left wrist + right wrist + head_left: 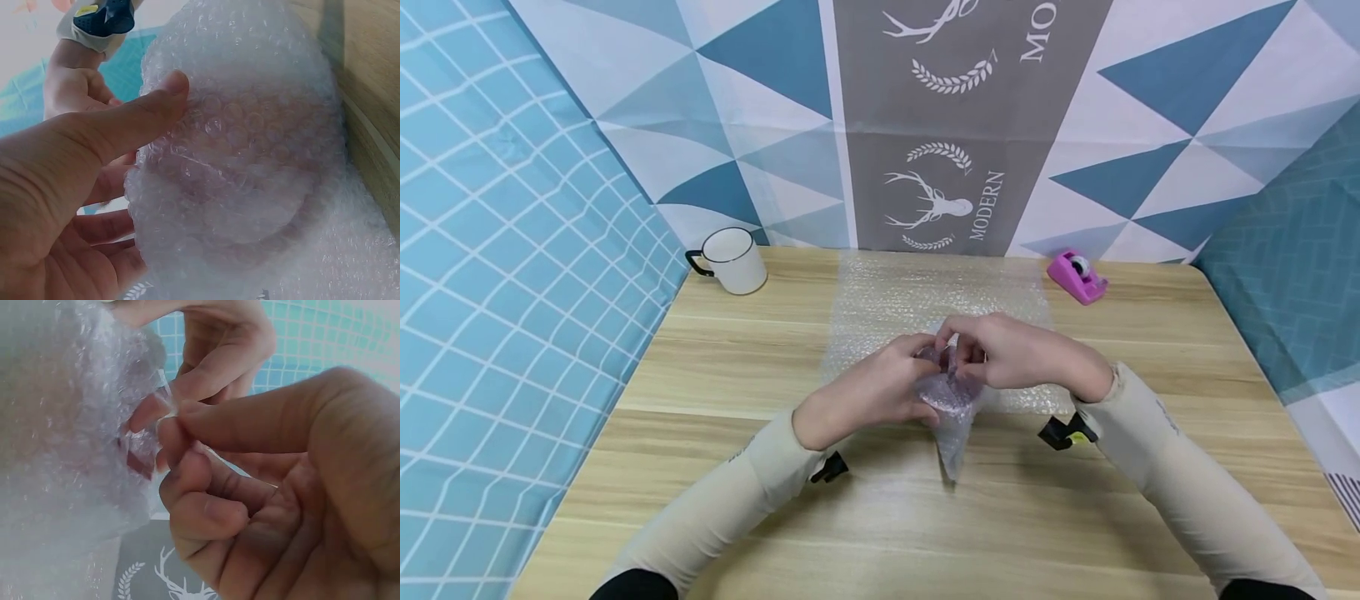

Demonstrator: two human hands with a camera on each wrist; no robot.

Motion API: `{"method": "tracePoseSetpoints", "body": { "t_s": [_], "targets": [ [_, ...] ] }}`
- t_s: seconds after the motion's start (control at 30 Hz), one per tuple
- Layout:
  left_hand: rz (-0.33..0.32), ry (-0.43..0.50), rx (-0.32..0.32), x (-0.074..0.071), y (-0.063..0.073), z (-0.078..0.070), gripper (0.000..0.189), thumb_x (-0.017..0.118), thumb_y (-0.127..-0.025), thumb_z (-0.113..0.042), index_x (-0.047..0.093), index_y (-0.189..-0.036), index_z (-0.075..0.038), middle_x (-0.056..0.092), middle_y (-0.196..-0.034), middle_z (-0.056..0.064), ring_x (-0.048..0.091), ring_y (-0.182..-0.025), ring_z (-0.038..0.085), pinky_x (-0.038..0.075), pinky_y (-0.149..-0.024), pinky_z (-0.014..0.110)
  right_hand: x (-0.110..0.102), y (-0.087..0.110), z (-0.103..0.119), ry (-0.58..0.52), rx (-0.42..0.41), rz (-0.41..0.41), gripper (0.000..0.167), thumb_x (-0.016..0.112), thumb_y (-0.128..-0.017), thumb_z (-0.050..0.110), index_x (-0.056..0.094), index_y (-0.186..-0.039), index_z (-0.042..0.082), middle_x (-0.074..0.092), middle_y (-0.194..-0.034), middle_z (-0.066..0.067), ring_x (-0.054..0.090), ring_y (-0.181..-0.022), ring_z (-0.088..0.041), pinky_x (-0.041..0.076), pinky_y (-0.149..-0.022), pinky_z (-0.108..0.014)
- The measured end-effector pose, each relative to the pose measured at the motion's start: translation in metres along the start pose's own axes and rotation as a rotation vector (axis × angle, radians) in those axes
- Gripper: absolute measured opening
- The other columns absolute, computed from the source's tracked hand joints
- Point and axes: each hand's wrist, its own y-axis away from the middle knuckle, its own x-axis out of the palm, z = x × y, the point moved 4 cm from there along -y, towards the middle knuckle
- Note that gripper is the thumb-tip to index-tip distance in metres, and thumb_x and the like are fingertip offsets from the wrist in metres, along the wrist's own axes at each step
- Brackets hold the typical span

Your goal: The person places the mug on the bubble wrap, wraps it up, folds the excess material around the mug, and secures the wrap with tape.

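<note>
A bundle of bubble wrap (953,417) hangs over the middle of the table, tapering to a point toward me. Something pinkish with a rounded edge shows faintly through its layers in the left wrist view; its kind is hidden. My left hand (887,383) holds the bundle by its side, thumb (147,119) on the near face and fingers behind. At the bundle's upper edge, my right hand (1015,354) pinches a small clear strip (165,390), which looks like tape, between thumb and forefinger. A left fingertip lies close to that strip.
Beyond the hands, a flat sheet of bubble wrap (910,287) covers the back middle of the wooden table (737,358). At the back left stands a white mug (741,265) with a black handle. A pink tape dispenser (1077,279) sits at the back right.
</note>
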Motion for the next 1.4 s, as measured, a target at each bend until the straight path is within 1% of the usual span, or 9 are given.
{"method": "tracePoseSetpoints", "body": {
  "t_s": [0.17, 0.27, 0.5, 0.77, 0.9, 1.07, 1.17, 1.23, 1.4],
  "targets": [
    [-0.013, -0.01, 0.029, 0.0, -0.001, 0.001, 0.065, 0.093, -0.07, -0.042, 0.075, -0.118, -0.003, 0.061, -0.138, 0.016, 0.061, -0.127, 0.027, 0.049, -0.112, 0.033, 0.001, -0.003, -0.004, 0.027, -0.029, -0.006, 0.028, 0.059, -0.087, -0.011, 0.069, -0.107, 0.006, 0.069, -0.088, -0.001, 0.061, -0.077, -0.009, 0.057, -0.071, -0.028],
    [-0.006, -0.006, 0.026, 0.0, -0.001, 0.0, 0.059, 0.092, -0.071, -0.042, 0.076, -0.112, -0.003, 0.062, -0.137, 0.016, 0.061, -0.127, 0.026, 0.049, -0.111, 0.033, 0.002, -0.006, -0.007, 0.031, -0.016, -0.012, 0.029, 0.058, -0.084, -0.011, 0.068, -0.105, 0.005, 0.068, -0.086, -0.002, 0.06, -0.075, -0.009, 0.056, -0.069, -0.028],
    [0.001, -0.017, 0.025, 0.001, -0.001, 0.001, 0.054, 0.091, -0.072, -0.042, 0.076, -0.108, -0.004, 0.06, -0.14, 0.017, 0.06, -0.129, 0.027, 0.048, -0.113, 0.033, 0.005, -0.016, -0.013, 0.07, 0.099, -0.043, 0.02, 0.071, -0.081, -0.002, 0.066, -0.1, 0.005, 0.068, -0.08, -0.002, 0.061, -0.068, -0.01, 0.055, -0.062, -0.026],
    [-0.001, -0.014, 0.017, 0.001, 0.0, 0.0, 0.057, 0.091, -0.073, -0.042, 0.075, -0.112, -0.004, 0.058, -0.144, 0.018, 0.059, -0.131, 0.029, 0.05, -0.111, 0.033, 0.007, -0.018, -0.014, 0.127, 0.176, -0.119, 0.027, 0.087, -0.077, 0.005, 0.063, -0.091, 0.007, 0.065, -0.078, -0.002, 0.057, -0.068, -0.014, 0.051, -0.062, -0.028],
    [-0.027, 0.011, 0.025, 0.001, 0.001, 0.001, 0.061, 0.091, -0.073, -0.04, 0.072, -0.117, -0.003, 0.059, -0.14, 0.018, 0.061, -0.128, 0.029, 0.05, -0.111, 0.034, 0.007, -0.014, -0.021, 0.065, 0.183, -0.154, 0.027, 0.088, -0.079, 0.008, 0.062, -0.088, 0.009, 0.059, -0.074, -0.001, 0.053, -0.068, -0.013, 0.048, -0.061, -0.028],
    [-0.054, 0.057, 0.017, 0.003, 0.005, 0.003, 0.076, 0.092, -0.07, -0.04, 0.065, -0.131, -0.002, 0.056, -0.143, 0.021, 0.058, -0.132, 0.032, 0.047, -0.114, 0.037, 0.004, -0.001, -0.028, -0.01, 0.155, -0.254, 0.014, 0.08, -0.088, 0.01, 0.067, -0.09, 0.012, 0.055, -0.071, 0.002, 0.05, -0.066, -0.013, 0.044, -0.059, -0.026],
    [-0.069, 0.076, 0.013, 0.004, 0.01, 0.005, 0.081, 0.091, -0.071, -0.041, 0.061, -0.136, -0.003, 0.051, -0.149, 0.022, 0.052, -0.139, 0.034, 0.044, -0.117, 0.04, 0.001, 0.01, -0.033, 0.001, 0.15, -0.328, 0.005, 0.073, -0.094, 0.01, 0.069, -0.097, 0.009, 0.062, -0.076, 0.001, 0.055, -0.069, -0.012, 0.048, -0.062, -0.026],
    [-0.084, 0.084, 0.013, 0.003, 0.013, 0.006, 0.083, 0.091, -0.072, -0.041, 0.058, -0.14, -0.005, 0.048, -0.152, 0.021, 0.049, -0.141, 0.035, 0.043, -0.118, 0.042, 0.001, 0.017, -0.036, 0.007, 0.148, -0.358, 0.005, 0.068, -0.097, 0.007, 0.07, -0.102, 0.007, 0.068, -0.084, -0.001, 0.06, -0.074, -0.013, 0.052, -0.066, -0.027],
    [-0.119, 0.092, -0.017, 0.003, 0.021, 0.012, 0.091, 0.09, -0.074, -0.042, 0.05, -0.149, -0.009, 0.045, -0.155, 0.018, 0.047, -0.142, 0.033, 0.043, -0.117, 0.043, 0.008, 0.033, -0.041, -0.039, 0.155, -0.359, 0.01, 0.067, -0.098, 0.004, 0.071, -0.107, 0.004, 0.073, -0.098, -0.005, 0.066, -0.087, -0.017, 0.06, -0.076, -0.033]
  ]
}}
